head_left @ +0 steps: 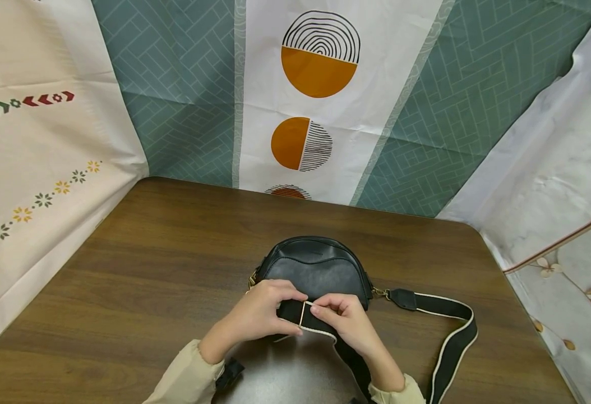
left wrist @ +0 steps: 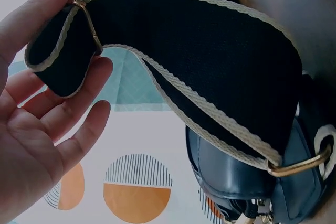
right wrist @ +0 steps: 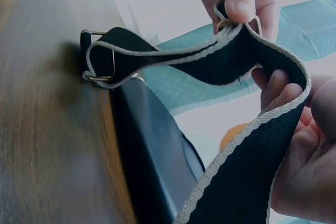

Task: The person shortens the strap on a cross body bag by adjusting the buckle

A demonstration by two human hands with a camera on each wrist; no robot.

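A black handbag (head_left: 321, 276) with a curved top lies on the table, and a wide black strap with cream edging (head_left: 458, 342) is clipped to its right end. My left hand (head_left: 257, 311) pinches a thin gold strap slider (head_left: 303, 314) between thumb and fingers, in front of the bag. Just right of the slider, my right hand (head_left: 348, 322) grips the strap, its fingers curled behind the webbing (right wrist: 278, 140) in the right wrist view. A loop of strap bulges through the slider. Near the bag, a second gold buckle (left wrist: 299, 167) holds a fold of the strap.
The brown wooden table (head_left: 174, 252) runs back to a teal and white patterned cloth (head_left: 184, 101). Pale cloths (head_left: 38, 185) hang at both sides. The strap's long slack curves around to the right of the bag.
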